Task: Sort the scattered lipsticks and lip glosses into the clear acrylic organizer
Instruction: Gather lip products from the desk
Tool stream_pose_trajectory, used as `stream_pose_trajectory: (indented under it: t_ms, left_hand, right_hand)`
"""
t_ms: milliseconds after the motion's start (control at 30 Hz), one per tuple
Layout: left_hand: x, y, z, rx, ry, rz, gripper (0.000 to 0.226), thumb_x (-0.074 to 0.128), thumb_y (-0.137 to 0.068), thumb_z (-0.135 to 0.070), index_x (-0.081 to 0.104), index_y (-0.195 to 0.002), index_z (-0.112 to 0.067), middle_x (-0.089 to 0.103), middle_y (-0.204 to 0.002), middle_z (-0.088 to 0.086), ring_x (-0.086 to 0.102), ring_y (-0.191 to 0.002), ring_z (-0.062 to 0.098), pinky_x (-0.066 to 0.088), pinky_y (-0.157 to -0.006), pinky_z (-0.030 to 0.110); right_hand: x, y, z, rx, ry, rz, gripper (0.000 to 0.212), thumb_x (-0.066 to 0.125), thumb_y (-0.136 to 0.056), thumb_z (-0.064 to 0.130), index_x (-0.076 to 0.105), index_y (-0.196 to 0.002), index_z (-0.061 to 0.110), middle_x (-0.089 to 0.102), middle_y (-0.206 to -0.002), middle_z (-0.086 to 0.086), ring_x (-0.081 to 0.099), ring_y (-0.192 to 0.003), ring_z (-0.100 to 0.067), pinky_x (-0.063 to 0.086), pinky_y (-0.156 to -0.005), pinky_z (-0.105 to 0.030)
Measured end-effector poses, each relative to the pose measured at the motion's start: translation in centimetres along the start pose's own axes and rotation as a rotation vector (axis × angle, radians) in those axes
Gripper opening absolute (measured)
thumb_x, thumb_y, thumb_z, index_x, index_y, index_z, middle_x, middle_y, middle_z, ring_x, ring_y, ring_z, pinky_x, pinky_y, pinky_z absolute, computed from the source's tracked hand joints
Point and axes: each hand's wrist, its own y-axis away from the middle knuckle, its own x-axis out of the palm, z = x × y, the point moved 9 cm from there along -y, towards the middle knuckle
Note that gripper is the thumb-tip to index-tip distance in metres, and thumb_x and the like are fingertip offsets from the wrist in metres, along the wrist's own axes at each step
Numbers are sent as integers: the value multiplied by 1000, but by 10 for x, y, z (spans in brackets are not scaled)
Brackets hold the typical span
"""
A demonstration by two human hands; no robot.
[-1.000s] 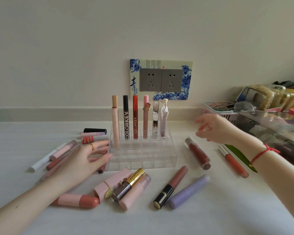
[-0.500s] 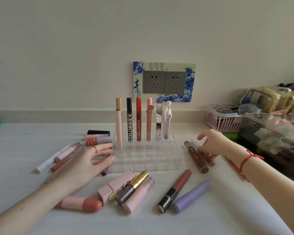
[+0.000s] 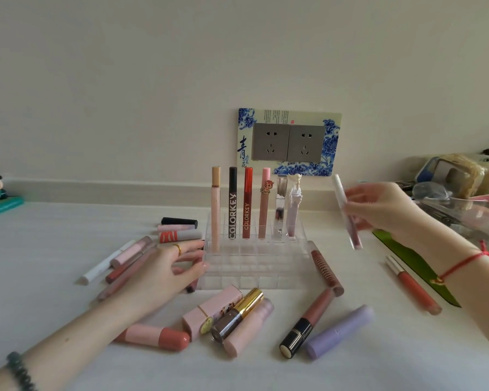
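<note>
Slim clear lip gloss tube: placing step
Our right hand pinches it, left hand lies relaxed, empty; next we lower it upright into the clear acrylic organizer.

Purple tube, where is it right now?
Head view: the purple tube lies on the table in front of the organizer, toward the right, right beside the black-capped lip gloss.

6 tubes stand toward the rear of the organizer, before a wall socket; loose lipsticks lie left, right and in front.
</note>
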Motion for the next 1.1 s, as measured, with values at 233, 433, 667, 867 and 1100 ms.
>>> stream_pose_trajectory:
  t_ms: [233, 433, 667, 867, 1100]
  left_hand:
    - [1, 2, 6, -54, 13, 18, 47, 62, -82, -36, 50, -127, -30, 58, -122, -14, 56, -109, 2, 46, -97, 28]
    - [2, 3, 8, -77, 7, 48, 50, 61, -82, -41, 47, -129, -32, 56, -126, -15, 56, -111, 5, 46, -99, 35]
    - [2, 2, 9, -62, 11, 48, 50, 60, -83, -40, 46, -131, -30, 55, -126, -15, 56, -112, 7, 45, -99, 35]
    - [3, -2, 10, -10, 31, 24, 49, 61, -84, -33, 49, -130, -23, 59, -122, -12, 51, -114, -3, 46, -99, 32]
    - [3, -3, 10, 8, 8, 19, 48, 60, -85, -33, 49, -130, -24, 60, -122, -12, 51, -113, -5, 47, -98, 29]
  right_hand:
    - [55, 32, 78, -253, -365, 136, 19, 66, -76, -2, 64, -87, 14, 70, -78, -2, 69, -67, -12, 56, -57, -23]
    - [104, 37, 94, -374, -316, 82, 17, 67, -77, 1, 62, -85, 15, 69, -84, -3, 70, -71, -15, 59, -63, -27]
    - [135, 25, 89, -390, -279, 3, 21, 68, -77, 6, 57, -82, 23, 66, -85, 0, 67, -72, -13, 59, -72, -32]
    - [147, 20, 81, -387, -210, 4, 24, 69, -76, 8, 55, -83, 26, 63, -83, 6, 64, -71, -4, 56, -63, -18]
    - [150, 20, 76, -386, -187, 3, 22, 68, -77, 6, 55, -88, 20, 61, -81, 7, 61, -71, -3, 49, -58, -4]
